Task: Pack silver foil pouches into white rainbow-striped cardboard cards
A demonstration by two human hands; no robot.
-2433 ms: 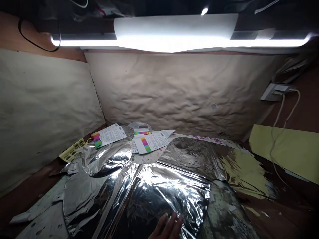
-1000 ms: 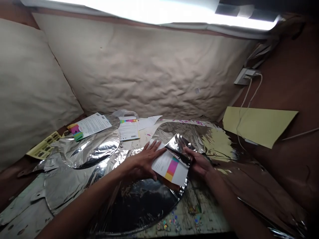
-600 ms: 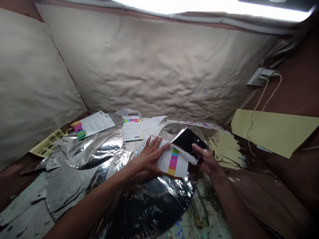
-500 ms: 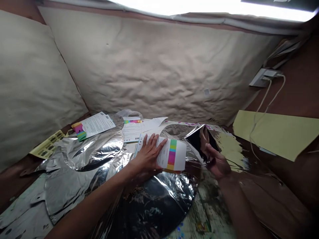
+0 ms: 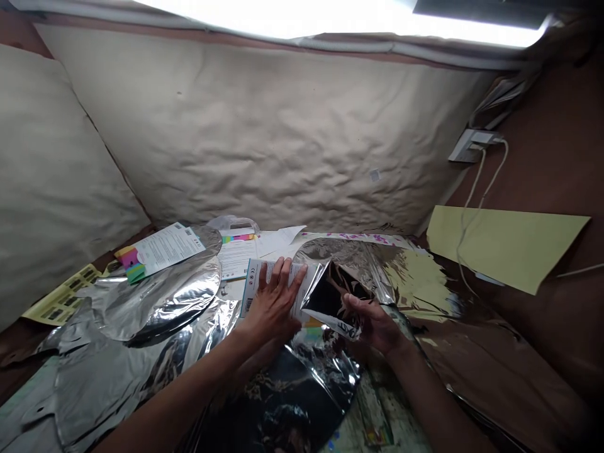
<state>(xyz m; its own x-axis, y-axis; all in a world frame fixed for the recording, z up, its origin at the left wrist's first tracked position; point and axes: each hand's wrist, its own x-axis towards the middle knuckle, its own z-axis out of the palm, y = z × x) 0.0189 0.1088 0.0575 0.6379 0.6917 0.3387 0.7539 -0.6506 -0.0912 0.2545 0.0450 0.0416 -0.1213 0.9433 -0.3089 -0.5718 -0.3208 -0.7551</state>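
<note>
My left hand lies on a printed white card with its fingers stretched out, pressing it onto the silver foil below. The card has small text, a barcode and a coloured stripe band, now mostly covered. My right hand pinches the end of a folded flap of shiny foil, thumb on top. This flap lies over the right part of the card. Under both hands spreads a dark, mirror-like round piece of foil. Its near end runs out of view.
Stacked silver foil pieces lie at left, with striped cards on top. Another card lies behind my left hand. A yellow sheet and cables from a wall socket are at right. A papered wall closes the back.
My right hand has moved left, bringing the foil flap over the card's striped end. My left hand stays on the card. The whole view has shifted slightly.
</note>
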